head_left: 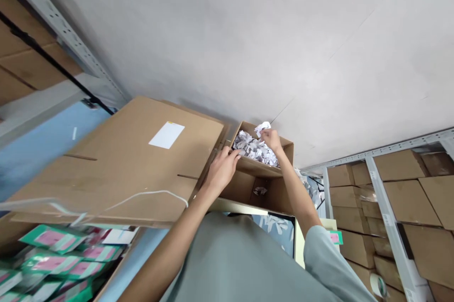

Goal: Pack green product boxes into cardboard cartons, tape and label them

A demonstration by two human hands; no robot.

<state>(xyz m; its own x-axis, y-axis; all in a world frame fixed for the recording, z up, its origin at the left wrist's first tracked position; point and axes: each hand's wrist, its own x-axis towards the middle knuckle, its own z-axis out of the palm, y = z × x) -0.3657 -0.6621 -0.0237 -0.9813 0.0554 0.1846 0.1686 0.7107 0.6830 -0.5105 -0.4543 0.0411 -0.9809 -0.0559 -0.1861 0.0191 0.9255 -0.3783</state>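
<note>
Crumpled white paper fills a small cardboard box against the wall. At its far rim, my right hand pinches a crumpled piece of paper above the rest. My left hand is at the near left corner of this box, fingers closed over its edge; the thumb side is partly hidden. Just below stands a second, open box with one crumpled scrap inside.
Flattened cardboard sheets with a white label lie at the left. Green-and-pink packets fill a carton below them. Shelves of closed boxes stand at the right, with a tape roll near the bottom. The grey wall rises behind.
</note>
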